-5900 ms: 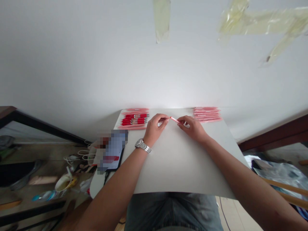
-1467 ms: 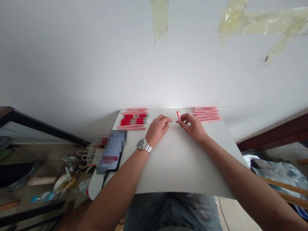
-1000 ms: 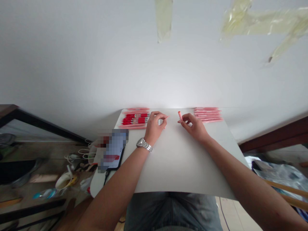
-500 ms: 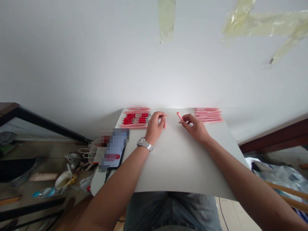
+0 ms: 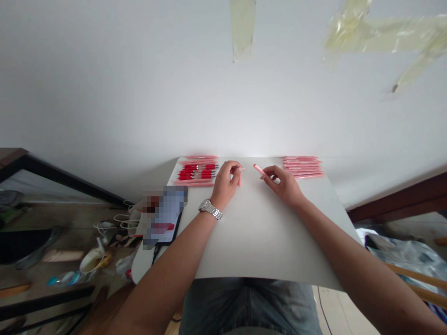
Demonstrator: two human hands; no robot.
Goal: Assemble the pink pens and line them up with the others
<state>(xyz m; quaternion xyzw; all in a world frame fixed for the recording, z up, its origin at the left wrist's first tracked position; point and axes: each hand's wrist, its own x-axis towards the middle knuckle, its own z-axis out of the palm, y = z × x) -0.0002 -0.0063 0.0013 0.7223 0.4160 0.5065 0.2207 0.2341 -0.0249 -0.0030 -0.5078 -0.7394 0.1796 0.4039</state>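
My left hand (image 5: 226,180), a steel watch on its wrist, is closed on a slim pink pen part (image 5: 243,168) whose pale tip sticks out to the right. Below those fingers shows a second pink piece (image 5: 240,180); whether it is part of the same pen is hidden. Across a small gap, my right hand (image 5: 282,185) pinches a pink pen barrel (image 5: 259,169), its red end slanting up and to the left. Beside my left hand lie several red pens (image 5: 198,172) among pink pens (image 5: 193,183). Several more pink pens (image 5: 303,167) form a row beyond my right hand.
The white table (image 5: 258,242) stands against a wall with strips of tape (image 5: 242,30). A phone (image 5: 171,232), partly blurred out, lies at the left edge with a cable. A bottle (image 5: 68,278) and a cup (image 5: 91,261) are on the left, below table height.
The pink barrel in my right hand has tilted flatter, its red end shifting left toward my left hand. My left hand has barely moved.
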